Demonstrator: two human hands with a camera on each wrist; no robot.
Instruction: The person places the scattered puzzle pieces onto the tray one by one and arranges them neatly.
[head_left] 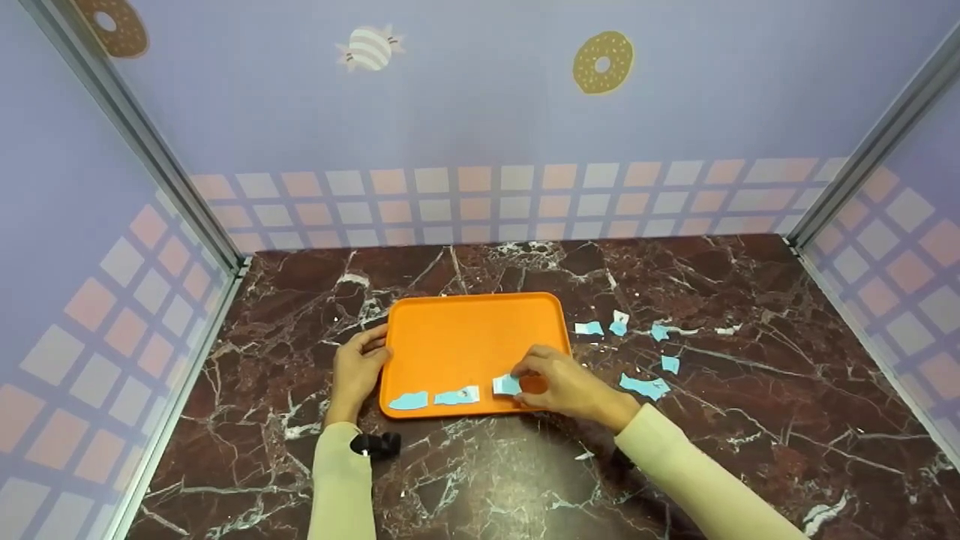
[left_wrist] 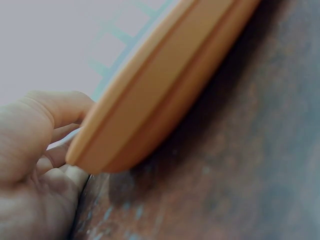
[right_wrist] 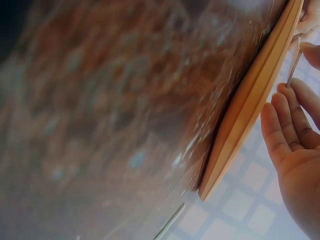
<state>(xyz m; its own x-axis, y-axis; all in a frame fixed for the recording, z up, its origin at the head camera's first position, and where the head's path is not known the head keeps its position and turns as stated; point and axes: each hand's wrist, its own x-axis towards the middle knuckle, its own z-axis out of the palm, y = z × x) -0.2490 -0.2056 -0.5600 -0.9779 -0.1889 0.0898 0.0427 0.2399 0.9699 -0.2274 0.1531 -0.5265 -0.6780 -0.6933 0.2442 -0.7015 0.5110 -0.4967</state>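
Observation:
An orange tray [head_left: 480, 337] lies on the dark marbled table. My left hand [head_left: 360, 367] grips its left rim, with the fingers bent at the edge; in the left wrist view the fingers [left_wrist: 65, 110] are partly behind the rim. My right hand [head_left: 562, 381], over the tray's front right part, pinches a torn blue-and-white paper piece [head_left: 506, 385] between thumb and fingers. The right wrist view shows that piece [right_wrist: 294, 67] edge-on, held above the tray. Two more torn paper pieces lie along the tray's front edge, a blue one [head_left: 409, 400] at left and a printed one [head_left: 457, 395] beside it.
Right of the tray, several torn paper pieces are scattered on the table, among them a blue-and-white one [head_left: 589, 328], a small blue one [head_left: 670, 364] and a larger one [head_left: 645, 386]. Patterned walls [head_left: 480, 112] enclose the table at the back and both sides.

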